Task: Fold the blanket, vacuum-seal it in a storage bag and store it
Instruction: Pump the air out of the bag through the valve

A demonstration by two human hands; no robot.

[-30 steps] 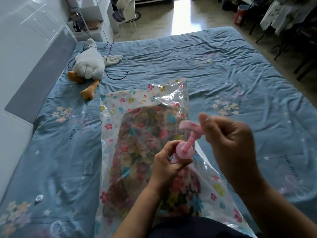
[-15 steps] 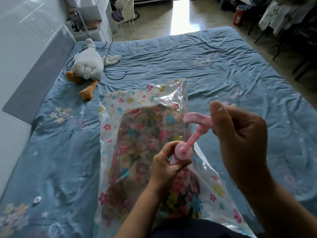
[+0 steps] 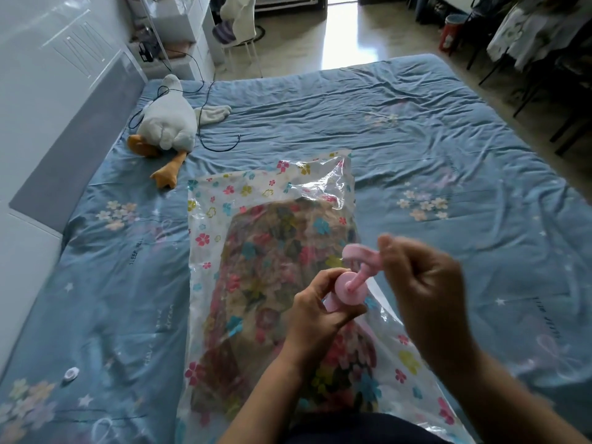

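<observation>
At lower centre I saw the left hand gripping the pink pump by its body. The right hand, blurred, had its fingers curled round the handle. The bag lay flat mid-bed, and the blanket inside stopped short of its far and left edges. Bare sheet spread wide at right; a goose lay upper left.

Bed: headboard along its left edge.
Storage bag: on the bed, near centre; blanket inside it.
Hand pump: over the bag's near part; left hand grips its body, right hand its handle.
Plush goose: far left on the bed, cable looped beside it.
Small round cap: near left, well apart from the bag.
Chair: beyond the far edge.
</observation>
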